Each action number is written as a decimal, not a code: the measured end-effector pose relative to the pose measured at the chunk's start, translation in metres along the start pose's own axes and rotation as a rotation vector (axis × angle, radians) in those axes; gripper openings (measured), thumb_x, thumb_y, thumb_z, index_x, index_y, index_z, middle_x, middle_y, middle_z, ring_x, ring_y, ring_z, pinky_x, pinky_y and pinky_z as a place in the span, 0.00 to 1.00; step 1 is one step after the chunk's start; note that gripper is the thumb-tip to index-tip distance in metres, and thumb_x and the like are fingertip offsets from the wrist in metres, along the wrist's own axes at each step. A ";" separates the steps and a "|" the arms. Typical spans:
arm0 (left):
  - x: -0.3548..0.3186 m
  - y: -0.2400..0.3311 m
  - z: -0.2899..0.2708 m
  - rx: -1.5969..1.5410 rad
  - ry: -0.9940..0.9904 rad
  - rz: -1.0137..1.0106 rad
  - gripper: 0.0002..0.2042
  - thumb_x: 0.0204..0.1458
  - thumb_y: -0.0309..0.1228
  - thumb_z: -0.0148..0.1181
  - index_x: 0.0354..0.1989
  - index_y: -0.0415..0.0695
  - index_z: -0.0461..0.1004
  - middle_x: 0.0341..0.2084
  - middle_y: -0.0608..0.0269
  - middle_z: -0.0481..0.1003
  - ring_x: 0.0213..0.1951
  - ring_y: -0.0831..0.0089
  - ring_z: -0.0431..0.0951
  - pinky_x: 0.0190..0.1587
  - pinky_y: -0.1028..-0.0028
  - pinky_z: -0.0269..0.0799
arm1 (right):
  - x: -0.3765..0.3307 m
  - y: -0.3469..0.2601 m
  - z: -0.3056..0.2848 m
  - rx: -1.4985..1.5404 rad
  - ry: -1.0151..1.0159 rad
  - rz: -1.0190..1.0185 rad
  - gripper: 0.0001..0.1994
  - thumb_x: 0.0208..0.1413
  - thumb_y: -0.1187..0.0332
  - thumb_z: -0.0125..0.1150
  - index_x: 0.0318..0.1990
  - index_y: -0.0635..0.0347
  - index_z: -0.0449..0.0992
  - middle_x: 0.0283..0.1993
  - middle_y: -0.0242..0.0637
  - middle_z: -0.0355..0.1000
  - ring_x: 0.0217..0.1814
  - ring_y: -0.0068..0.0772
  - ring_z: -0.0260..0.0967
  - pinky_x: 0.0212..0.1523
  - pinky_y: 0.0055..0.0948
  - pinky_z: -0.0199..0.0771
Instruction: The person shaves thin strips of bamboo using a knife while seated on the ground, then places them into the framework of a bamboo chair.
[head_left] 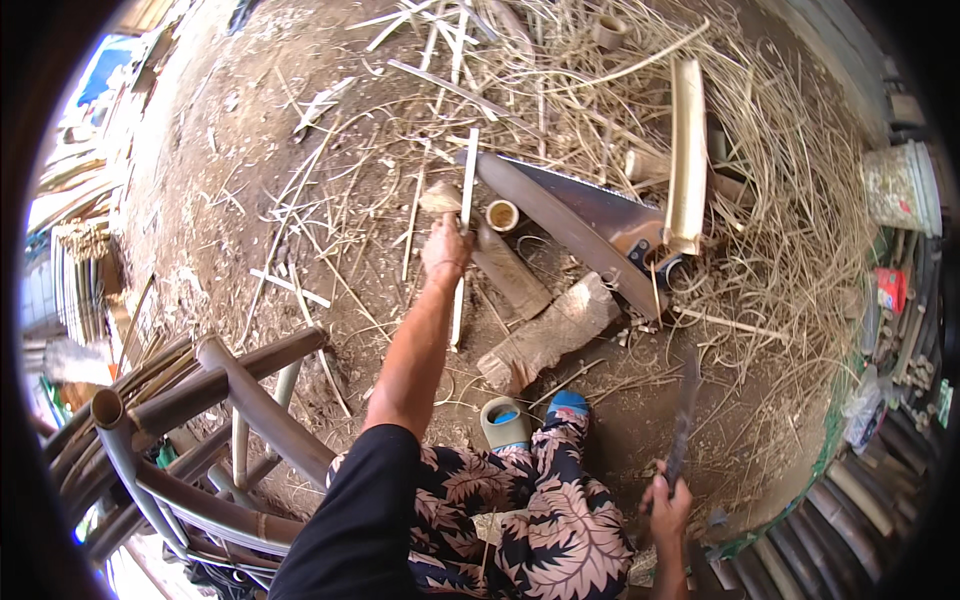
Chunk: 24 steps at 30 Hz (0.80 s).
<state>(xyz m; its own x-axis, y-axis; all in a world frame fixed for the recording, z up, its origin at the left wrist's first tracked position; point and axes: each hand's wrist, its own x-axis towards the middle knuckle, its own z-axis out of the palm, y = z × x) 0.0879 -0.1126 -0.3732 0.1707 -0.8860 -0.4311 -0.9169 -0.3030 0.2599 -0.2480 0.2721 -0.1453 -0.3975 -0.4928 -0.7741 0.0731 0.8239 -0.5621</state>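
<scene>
My left hand [447, 250] reaches forward over the dirt floor, its fingers closed around the middle of a pale, flat bamboo strip [469, 170]. The strip shows both beyond the hand and below it. Just past the fingers is a short wooden piece [440, 197], partly hidden by the hand. To the right of the hand lie a bamboo tube [512, 272] and an upright, ring-shaped bamboo end [502, 215]. Low on the right, my right hand [666, 500] grips a long dark-bladed knife [685, 415] by its handle, blade pointing away from me.
A handsaw [590, 200] lies beside a long dark bamboo piece [560, 225]. Nearer my feet is a rough wood block [550, 330]. A split bamboo length [687, 150] rests on heaped shavings [790, 200]. A bamboo frame [270, 420] stands at left, a bucket [900, 185] at right.
</scene>
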 end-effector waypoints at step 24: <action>-0.222 0.063 -0.061 -0.632 0.061 0.694 0.13 0.66 0.35 0.43 0.42 0.35 0.67 0.39 0.53 0.69 0.35 0.69 0.77 0.38 0.71 0.77 | 0.146 0.001 0.121 -0.515 -0.077 -0.726 0.14 0.63 0.60 0.48 0.42 0.63 0.71 0.35 0.55 0.72 0.34 0.59 0.72 0.31 0.46 0.72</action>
<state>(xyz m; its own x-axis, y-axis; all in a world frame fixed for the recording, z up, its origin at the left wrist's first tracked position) 0.0141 0.0436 -0.2083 -0.3053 -0.9515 0.0373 -0.4581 0.1811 0.8703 -0.1955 0.1671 -0.2939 -0.1224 -0.9442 -0.3057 -0.5998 0.3158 -0.7352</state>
